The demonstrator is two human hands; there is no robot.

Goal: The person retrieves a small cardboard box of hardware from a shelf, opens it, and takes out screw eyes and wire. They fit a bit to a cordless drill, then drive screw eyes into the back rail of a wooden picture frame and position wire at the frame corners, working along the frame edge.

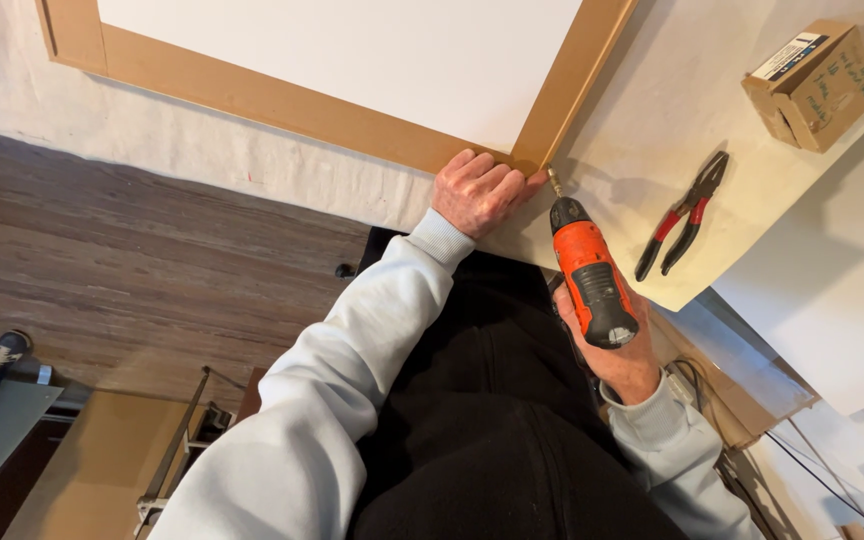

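my left hand [477,190] lies closed over the near corner of the wooden frame [282,100], fingers curled on the mitre joint, pressing it down against the worktable [632,130]. my right hand [620,355] is wrapped tight around the grip of the orange and black cordless driver [592,275]. the driver points away from me, its bit [555,181] touching the outer edge of the frame corner, just beside my left fingertips.

the frame lies flat on the worktable, a white panel [352,50] inside it. its near corner sits close to the table's near edge, in front of my body.

progress, as far as visible: the two frame rails at this corner already meet in a closed joint. the bit is engaged at the corner; whether a screw sits under it, and how deep, i cannot tell, as the tip is too small to read. i judge the fastening at this corner to be in hand and not finished. the other corners are out of view.

red-handled pliers [682,215] lie on the worktable to the right of the driver, untouched. a small cardboard box [817,85] sits further away, towards the table's far right.
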